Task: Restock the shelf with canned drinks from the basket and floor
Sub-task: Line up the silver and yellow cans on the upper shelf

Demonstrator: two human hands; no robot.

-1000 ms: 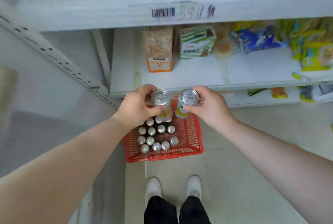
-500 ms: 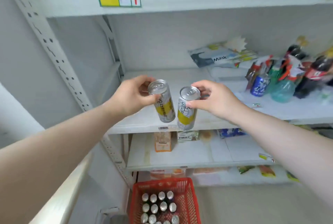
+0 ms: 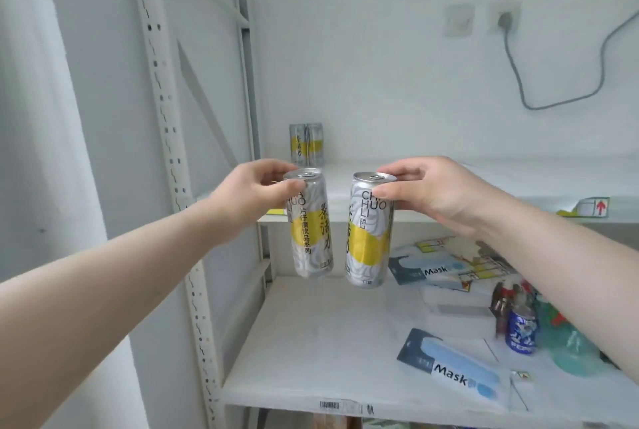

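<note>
— Where are the cans?

— One is in each hand, in the air before the front edge of the upper shelf (image 3: 518, 183). The left hand (image 3: 252, 190) grips the left can (image 3: 311, 231) near its rim. The right hand (image 3: 428, 193) pinches the right can (image 3: 368, 231) at its top.

— Which way do they point?

— Lids up, long axes near vertical — the left can's base leans slightly rightward, the right can hangs almost straight. They are close but apart. Two matching cans (image 3: 306, 145) stand upright at the shelf's back left.
</note>
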